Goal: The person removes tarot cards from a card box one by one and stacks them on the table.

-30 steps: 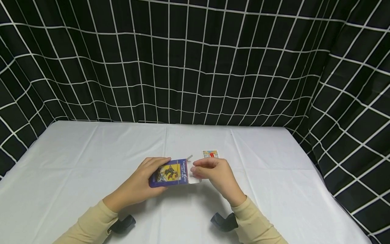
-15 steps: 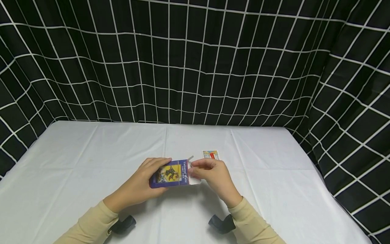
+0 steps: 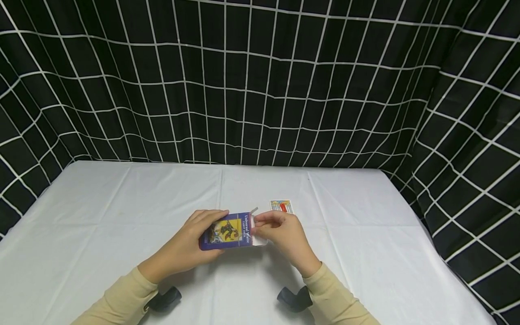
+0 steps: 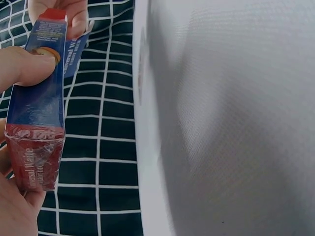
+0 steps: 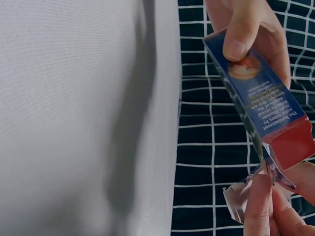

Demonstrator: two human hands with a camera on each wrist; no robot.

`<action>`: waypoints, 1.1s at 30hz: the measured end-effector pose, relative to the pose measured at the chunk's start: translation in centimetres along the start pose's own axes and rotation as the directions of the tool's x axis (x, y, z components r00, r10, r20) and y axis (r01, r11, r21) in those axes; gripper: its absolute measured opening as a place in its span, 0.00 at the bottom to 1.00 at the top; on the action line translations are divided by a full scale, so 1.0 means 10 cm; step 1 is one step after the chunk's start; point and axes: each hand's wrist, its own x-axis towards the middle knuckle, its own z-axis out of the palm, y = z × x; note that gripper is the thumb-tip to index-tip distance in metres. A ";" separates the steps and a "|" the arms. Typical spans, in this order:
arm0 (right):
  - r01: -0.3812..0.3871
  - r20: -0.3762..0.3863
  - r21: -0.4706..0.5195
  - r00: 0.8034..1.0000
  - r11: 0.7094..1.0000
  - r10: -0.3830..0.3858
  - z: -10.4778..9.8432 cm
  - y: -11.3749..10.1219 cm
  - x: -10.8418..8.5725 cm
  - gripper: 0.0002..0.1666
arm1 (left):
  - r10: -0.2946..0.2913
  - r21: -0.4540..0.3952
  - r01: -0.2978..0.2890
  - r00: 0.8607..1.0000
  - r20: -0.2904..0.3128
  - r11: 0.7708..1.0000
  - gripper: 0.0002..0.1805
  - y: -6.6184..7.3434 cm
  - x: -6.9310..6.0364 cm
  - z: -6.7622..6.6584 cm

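Observation:
My left hand (image 3: 191, 239) grips a blue tarot card box (image 3: 225, 231) from its left end, thumb along one edge and fingers along the other. The box is raised above the table, its yellow picture facing up. At its right end a white inner flap (image 3: 260, 240) hangs out. There my right hand (image 3: 288, 232) pinches at the box's mouth with thumb and fingertips. In the right wrist view, fingers (image 5: 258, 206) reach to the torn-looking flap beside the red end of the box (image 5: 293, 142). What lies inside the box is hidden.
A picture card with a red figure (image 3: 281, 206) lies on the white tablecloth (image 3: 162, 194) just behind my right hand. Black cloth with a white grid (image 3: 243, 90) hangs around the table. Dark wrist mounts (image 3: 164, 299) stick out below both sleeves.
My right hand has shifted slightly left, from the flap onto the mouth of the box. More of the picture card shows behind it. The left hand and box have stayed nearly still.

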 end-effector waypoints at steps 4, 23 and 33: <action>-0.002 0.002 -0.010 1.000 1.000 0.002 -0.02 -0.01 0.00 0.16 | -0.002 0.005 0.002 1.000 0.001 1.000 0.43 0.00 0.00 0.01; -0.001 0.057 -0.008 0.998 1.000 0.001 -0.16 -0.05 0.02 0.24 | -0.010 0.006 0.010 1.000 0.006 1.000 0.44 -0.01 0.00 0.00; 0.039 0.126 -0.008 0.991 0.999 -0.038 -0.28 -0.09 0.03 0.26 | 0.009 0.015 -0.009 1.000 -0.013 1.000 0.42 -0.04 0.00 0.01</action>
